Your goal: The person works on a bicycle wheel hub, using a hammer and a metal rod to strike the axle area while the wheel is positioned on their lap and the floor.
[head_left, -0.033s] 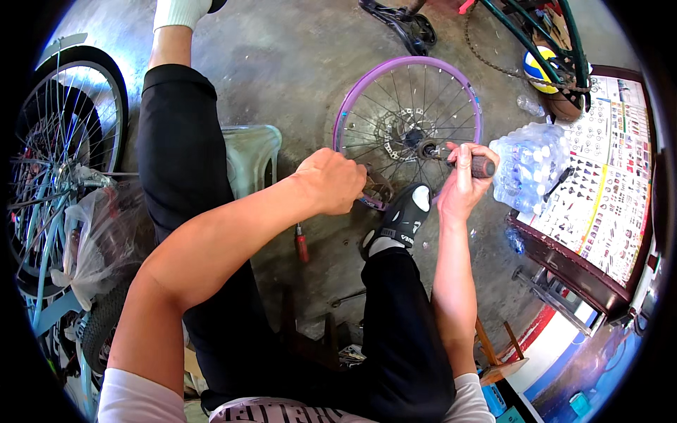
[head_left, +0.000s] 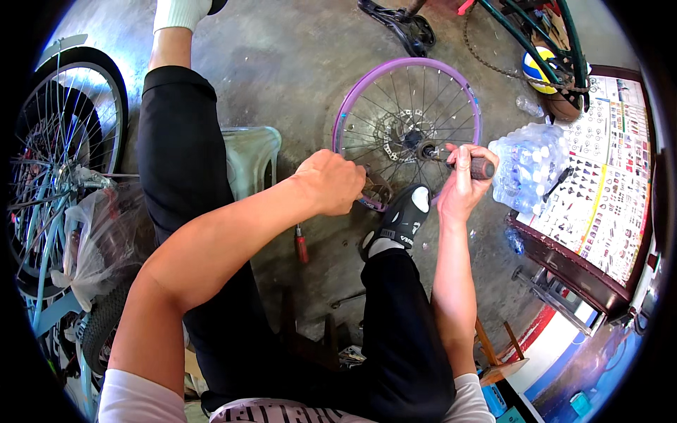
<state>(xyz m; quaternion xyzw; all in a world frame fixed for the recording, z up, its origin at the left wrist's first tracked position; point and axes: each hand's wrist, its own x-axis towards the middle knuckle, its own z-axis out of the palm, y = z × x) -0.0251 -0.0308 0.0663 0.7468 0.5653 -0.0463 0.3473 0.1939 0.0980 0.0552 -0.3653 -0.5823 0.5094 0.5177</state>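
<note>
My left hand point(head_left: 331, 180) is closed in a fist at the lower-left rim of the purple bicycle wheel point(head_left: 474, 106), whose hub and brake disc face up. Its fingers hide what they grip; a small metal part point(head_left: 379, 192) shows beside them. My right hand point(head_left: 465, 180) is wrapped round the brown handle of a tool point(head_left: 481, 168), with a dark metal ring point(head_left: 427, 150) at the tool's left end, over the wheel's spokes. My black-and-white shoe point(head_left: 407, 215) touches or overlaps the wheel's lower edge.
Left, bicycle wheels point(head_left: 92, 70) and a translucent plastic stool point(head_left: 250, 151). A red-handled screwdriver point(head_left: 302, 245) lies between my legs. Right, bottled water point(head_left: 529, 169) and a low table point(head_left: 610, 211) with printed sheets. Above, a pedal-like black part point(head_left: 416, 32), a green frame point(head_left: 515, 35) and balls point(head_left: 536, 67).
</note>
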